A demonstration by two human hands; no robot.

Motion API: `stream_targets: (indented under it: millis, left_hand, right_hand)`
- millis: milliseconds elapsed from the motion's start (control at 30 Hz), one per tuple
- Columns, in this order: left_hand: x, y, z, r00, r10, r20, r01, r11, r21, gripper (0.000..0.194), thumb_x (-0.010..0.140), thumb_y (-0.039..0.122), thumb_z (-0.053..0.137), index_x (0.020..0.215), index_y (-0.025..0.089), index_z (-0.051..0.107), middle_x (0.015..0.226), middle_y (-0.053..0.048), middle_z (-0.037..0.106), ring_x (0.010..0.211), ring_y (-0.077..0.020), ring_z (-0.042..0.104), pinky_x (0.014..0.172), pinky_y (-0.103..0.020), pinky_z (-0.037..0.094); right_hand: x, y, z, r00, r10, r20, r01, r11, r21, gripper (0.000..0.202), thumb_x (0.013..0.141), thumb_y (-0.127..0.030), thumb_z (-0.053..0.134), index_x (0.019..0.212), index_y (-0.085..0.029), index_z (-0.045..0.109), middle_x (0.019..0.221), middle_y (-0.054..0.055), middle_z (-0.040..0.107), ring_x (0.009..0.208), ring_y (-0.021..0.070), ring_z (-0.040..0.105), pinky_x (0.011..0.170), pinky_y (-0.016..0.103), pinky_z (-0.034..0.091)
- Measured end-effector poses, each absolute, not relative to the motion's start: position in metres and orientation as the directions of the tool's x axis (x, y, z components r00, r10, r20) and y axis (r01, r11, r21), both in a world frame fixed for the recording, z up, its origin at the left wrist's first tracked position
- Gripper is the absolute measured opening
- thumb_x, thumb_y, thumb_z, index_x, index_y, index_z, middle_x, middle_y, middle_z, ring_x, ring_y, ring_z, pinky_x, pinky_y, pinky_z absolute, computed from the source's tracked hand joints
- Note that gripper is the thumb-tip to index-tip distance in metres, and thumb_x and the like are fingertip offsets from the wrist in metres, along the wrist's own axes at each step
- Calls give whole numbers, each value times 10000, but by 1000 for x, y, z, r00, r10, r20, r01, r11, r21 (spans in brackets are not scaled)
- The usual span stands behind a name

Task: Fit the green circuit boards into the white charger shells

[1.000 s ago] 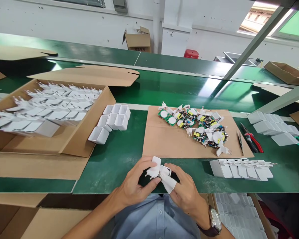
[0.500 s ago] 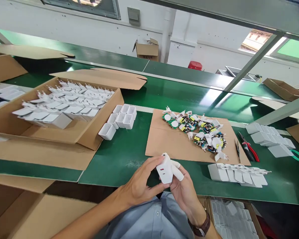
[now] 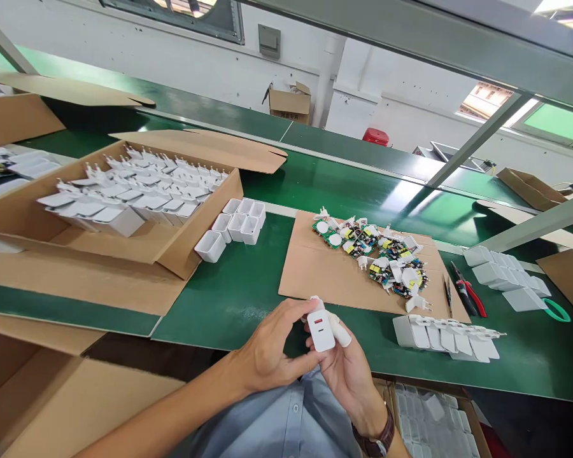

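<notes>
Between my two hands, above the near edge of the green bench, is a white USB wall charger (image 3: 321,332). Its face with one red port and one dark slot is turned towards me. My left hand (image 3: 272,346) pinches it from the left, thumb low and fingers on top. My right hand (image 3: 346,369) grips it from the right, with white covers on some fingertips; its other fingers are partly behind the charger. Beyond lies a cardboard sheet (image 3: 310,280) with several circuit boards (image 3: 386,251) and white plug pieces on it.
Left, a cardboard box (image 3: 179,251) holds rows of white chargers (image 3: 124,219); several white cases (image 3: 211,246) stand beside it. Right are tweezers (image 3: 447,296), red-handled pliers (image 3: 470,296), a row of chargers (image 3: 444,337), more cases (image 3: 506,270) and a green tape ring (image 3: 557,310).
The charger has been turned so that its port face points more squarely at me. Both hands still hold it. The camera view has shifted slightly.
</notes>
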State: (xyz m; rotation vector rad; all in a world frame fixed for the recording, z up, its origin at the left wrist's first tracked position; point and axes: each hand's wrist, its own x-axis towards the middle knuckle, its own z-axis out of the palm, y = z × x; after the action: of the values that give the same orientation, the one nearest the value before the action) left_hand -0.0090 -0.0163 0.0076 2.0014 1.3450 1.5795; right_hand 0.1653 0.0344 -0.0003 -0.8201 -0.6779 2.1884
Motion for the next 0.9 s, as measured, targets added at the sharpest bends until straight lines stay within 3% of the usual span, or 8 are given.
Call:
stream_targets:
  millis: [167, 367, 567, 900]
  left_hand:
    - [-9, -15, 7, -18, 772, 635, 478, -552, 684, 769, 917, 202, 817, 1596, 204, 455, 1363, -182, 721, 1197, -294, 745, 1011, -426, 648]
    - [-10, -13, 10, -5, 730, 684, 503, -589, 632, 715, 908, 122, 769, 1565, 159, 488, 1381, -202, 718, 1228, -290, 737, 1029, -411, 644]
    - [-12, -12, 13, 11, 733, 680, 517, -586, 624, 705, 915, 120, 748, 1570, 181, 495, 1397, -191, 721, 1242, -290, 736, 1027, -421, 654]
    - [-13, -12, 8, 25, 759, 651, 524, -565, 638, 708, 920, 132, 748, 1578, 198, 496, 1391, -182, 725, 1220, -293, 748, 1017, -421, 662]
  right_hand:
    - [166, 34, 1, -553, 767, -325, -418, -594, -688, 336, 910, -440, 852, 1150, -213, 788, 1028, 69, 822, 761, 200, 762, 683, 329, 675]
    - [162, 35, 8, -561, 759, -330, -441, -612, -657, 314, 854, -419, 905, 1094, -236, 821, 987, 37, 824, 706, 159, 748, 672, 272, 669]
    - [159, 35, 10, -557, 760, -333, -412, -602, -684, 341, 851, -434, 890, 1111, -225, 817, 1013, 52, 825, 710, 182, 746, 665, 314, 681]
    - [160, 32, 3, -588, 730, -348, -406, -639, -653, 321, 899, -461, 849, 1113, -234, 774, 1028, 61, 804, 847, 239, 789, 763, 395, 694]
